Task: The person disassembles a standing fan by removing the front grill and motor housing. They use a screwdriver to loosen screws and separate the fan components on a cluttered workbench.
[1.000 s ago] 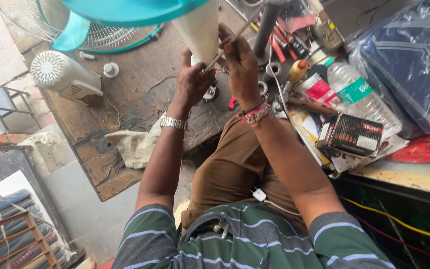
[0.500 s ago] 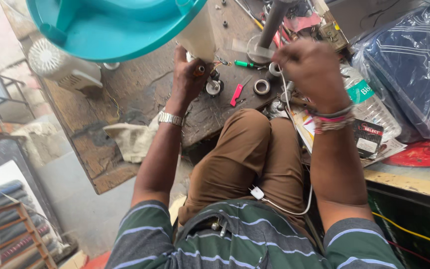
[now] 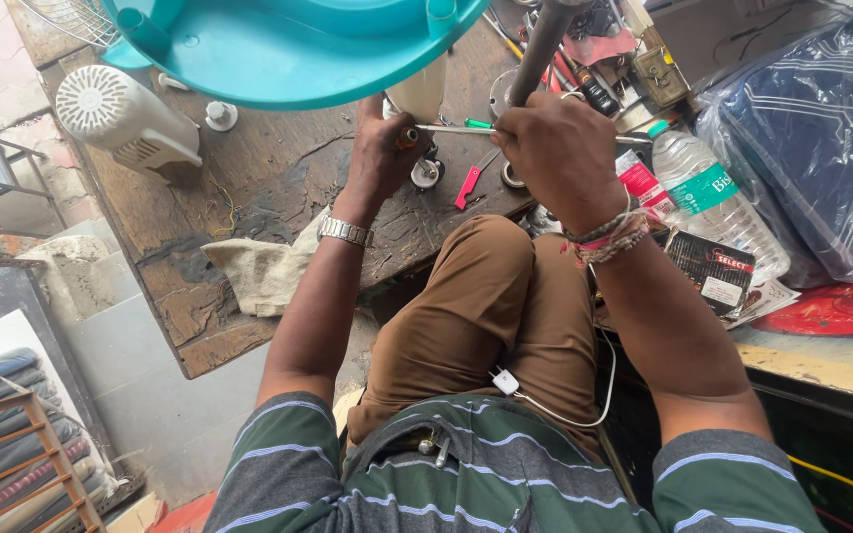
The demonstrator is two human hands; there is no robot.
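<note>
- Left hand (image 3: 379,148) is clenched at the end of a thin metal rod (image 3: 451,129), fingers wrapped round a small brownish knob there; what exactly sits under the fingers I cannot tell.
- Right hand (image 3: 560,148) is closed in a fist over the other end of the same rod, which runs level between both fists above the worn wooden bench (image 3: 249,188).
- A grey metal pole (image 3: 543,44) stands just behind the right fist and runs up toward the teal plastic base (image 3: 288,49), which hangs over the work and hides part of it.
- Risk: the rod is thin and held only at its ends; uneven pull from either fist probably bends it or lets it slip out of one grip.
- Risk: a slip of the right fist likely drives the knuckles into the pole or the clutter of small tools (image 3: 594,69) just beyond.
- Risk: loose small parts, the round fitting (image 3: 428,173) and the red clip (image 3: 467,186), lie directly under the rod near the bench edge; a jolt could knock them off to the floor.
- Risk: the plastic water bottle (image 3: 708,192) lies close to the right forearm and may be nudged and roll.
- Risk: the overhanging teal base blocks the view of the rod's far side, so a misalignment there may go unseen.
</note>
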